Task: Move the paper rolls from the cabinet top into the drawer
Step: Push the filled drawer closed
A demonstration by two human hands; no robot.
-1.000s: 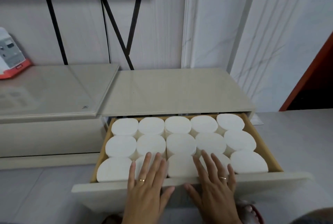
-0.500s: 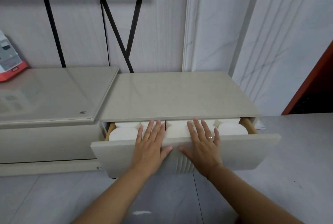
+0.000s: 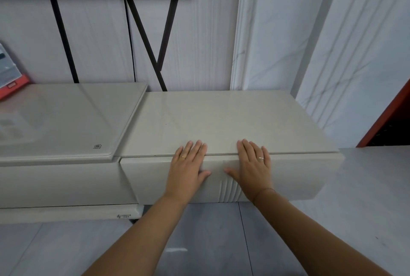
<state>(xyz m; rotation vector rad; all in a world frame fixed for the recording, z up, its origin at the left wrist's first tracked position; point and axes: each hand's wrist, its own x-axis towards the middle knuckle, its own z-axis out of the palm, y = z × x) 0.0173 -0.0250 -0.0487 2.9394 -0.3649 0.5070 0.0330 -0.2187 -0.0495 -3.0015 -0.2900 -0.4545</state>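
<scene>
The beige drawer front sits flush under the cabinet top, fully pushed in. No paper rolls show; they are hidden inside the closed drawer. My left hand lies flat against the drawer front left of its middle, fingers spread, fingertips reaching over the top edge. My right hand lies flat beside it in the same way. Neither hand holds anything. The cabinet top is bare.
A lower unit with a glass top adjoins the cabinet on the left, with a red-and-grey box at its far left. Black metal legs stand behind. A red-edged opening is at right. Grey tiled floor lies below.
The drawer, open and full of white rolls a second ago, has slid all the way in under both palms. My arms have stretched forward with it.
</scene>
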